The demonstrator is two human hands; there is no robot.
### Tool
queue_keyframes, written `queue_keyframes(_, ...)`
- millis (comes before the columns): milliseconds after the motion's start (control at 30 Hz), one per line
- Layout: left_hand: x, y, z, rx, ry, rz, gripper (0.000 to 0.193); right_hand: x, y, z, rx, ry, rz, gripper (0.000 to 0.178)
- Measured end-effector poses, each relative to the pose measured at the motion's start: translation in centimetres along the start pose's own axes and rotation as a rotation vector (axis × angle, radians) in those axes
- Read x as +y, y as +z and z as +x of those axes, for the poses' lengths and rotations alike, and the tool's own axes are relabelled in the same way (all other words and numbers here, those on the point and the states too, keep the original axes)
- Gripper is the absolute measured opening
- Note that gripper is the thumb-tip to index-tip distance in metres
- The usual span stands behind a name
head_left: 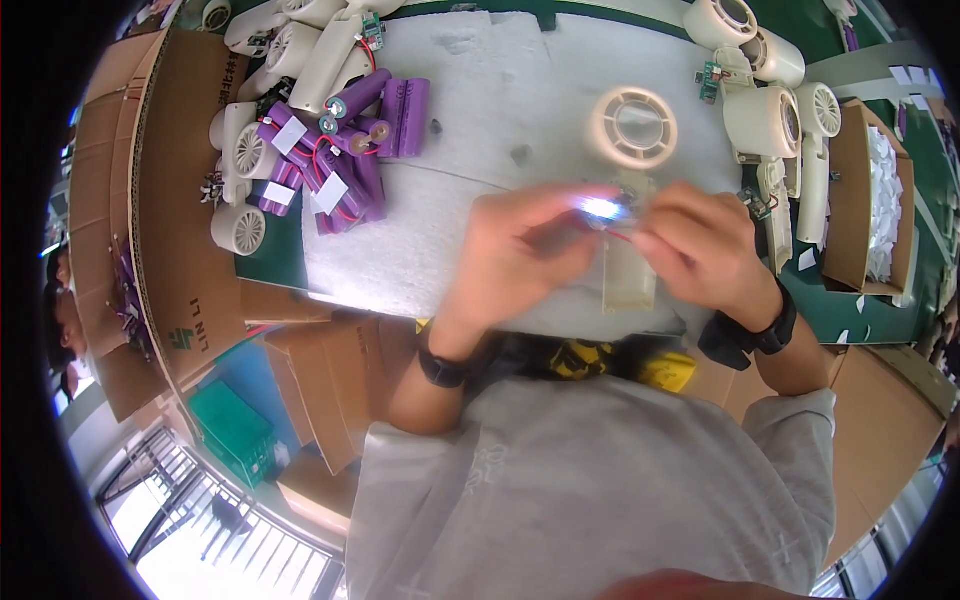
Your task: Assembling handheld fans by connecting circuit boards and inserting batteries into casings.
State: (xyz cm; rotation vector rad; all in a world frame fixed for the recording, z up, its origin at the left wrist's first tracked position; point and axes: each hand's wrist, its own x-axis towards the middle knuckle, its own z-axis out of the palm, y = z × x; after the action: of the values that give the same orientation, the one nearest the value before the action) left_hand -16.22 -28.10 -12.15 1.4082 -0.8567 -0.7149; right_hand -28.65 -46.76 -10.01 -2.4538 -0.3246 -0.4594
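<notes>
A cream handheld fan housing [632, 92] lies in front of me, its round grille at the far end and its open handle [629, 278] pointing toward me. Above the handle, my left hand [525, 245] pinches a small circuit board [602, 208] that glows bright white-blue; glare and motion blur hide its details. My right hand [700, 240] is closed just to the right of the light, fingertips together. A thin red wire [620, 237] runs between the hands, close to the right fingertips. What those fingertips grip is too blurred to make out.
Purple battery cells [405, 118] with wires and white tags are heaped at the left of the pale work mat [480, 90]. Cream fan housings stand behind them [325, 75] and at the right [760, 120]. Cardboard boxes flank the table; the right one [845, 200] holds white pieces.
</notes>
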Motion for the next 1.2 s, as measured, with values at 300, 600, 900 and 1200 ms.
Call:
queue_keyframes(300, 1.1, 0.5, 1.0, 0.039, 0.060, 0.269, 0.038, -0.9, 0.5, 0.8, 0.133, 0.225, -0.033, 0.033)
queue_keyframes(600, -0.4, 0.8, 0.0, 0.100, 0.196, 0.332, 0.031, -0.5, 1.3, 0.2, 0.233, 0.190, -0.038, 0.034)
queue_keyframes(900, -0.3, 0.7, -0.3, 0.087, 0.255, 0.377, 0.031, -0.4, 1.3, 0.3, 0.203, 0.124, -0.054, 0.033)
queue_keyframes(1200, -0.2, 0.6, -0.3, 0.073, 0.265, 0.403, 0.029, -0.8, 1.7, 0.2, 0.227, 0.157, -0.039, 0.034)
